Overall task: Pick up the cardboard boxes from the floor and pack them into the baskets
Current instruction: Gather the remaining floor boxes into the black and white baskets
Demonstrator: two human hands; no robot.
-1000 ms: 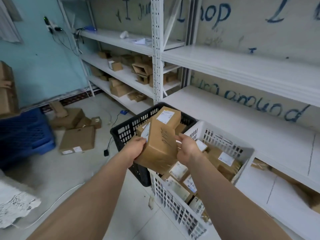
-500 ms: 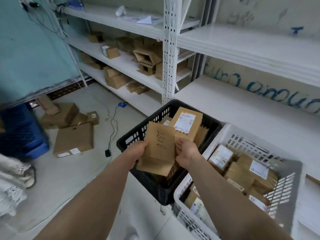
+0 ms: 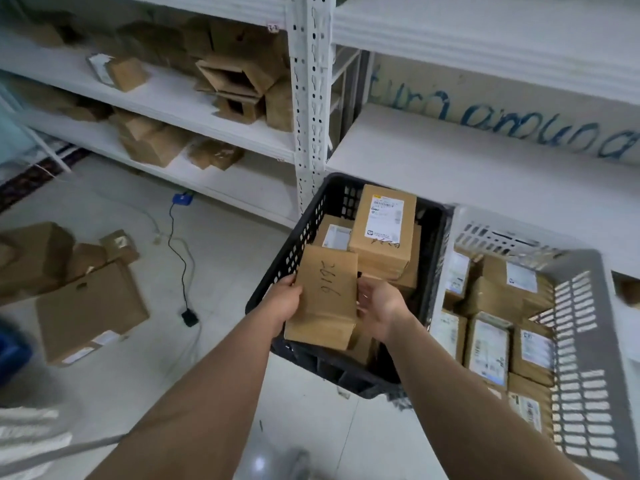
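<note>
A brown cardboard box (image 3: 325, 296) with handwritten numbers is held over the near edge of the black basket (image 3: 294, 237). My left hand (image 3: 284, 301) grips its left side. My right hand (image 3: 379, 306) holds its right side, fingers partly behind the box. Inside the black basket lie other boxes, the top one (image 3: 382, 226) bearing a white label. To the right stands a white basket (image 3: 585, 341) packed with several labelled boxes. On the floor at left lie a flat cardboard box (image 3: 90, 313) and a few smaller boxes (image 3: 38, 258).
White metal shelving (image 3: 308, 98) runs behind the baskets, its left bays holding several cardboard boxes (image 3: 235, 81). A black cable and plug (image 3: 188, 317) lie on the tiled floor. A blue crate's corner (image 3: 12, 351) shows at far left. White cloth (image 3: 31, 431) lies at bottom left.
The view has moved closer and tilted down. The held box has come lower toward the black basket's near edge, both hands still on it.
</note>
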